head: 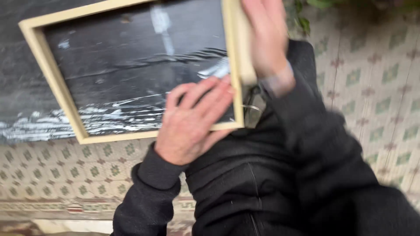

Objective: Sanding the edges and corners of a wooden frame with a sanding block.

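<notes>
A pale wooden frame (52,74) lies tilted over a black plastic sheet (127,57) with shiny creases. My left hand (192,122) lies flat, fingers spread, on the frame's near right corner and on the black sheet inside it. Against the frame's right rail, my right hand (264,37) is blurred with motion and grips a pale block (246,65). Both arms wear dark sleeves.
A patterned tile floor (372,87) with green and red motifs surrounds the frame. The black sheet runs on to the left beyond the frame (17,91). Green leaves (302,22) show at the top right. My dark clothing (245,183) fills the lower middle.
</notes>
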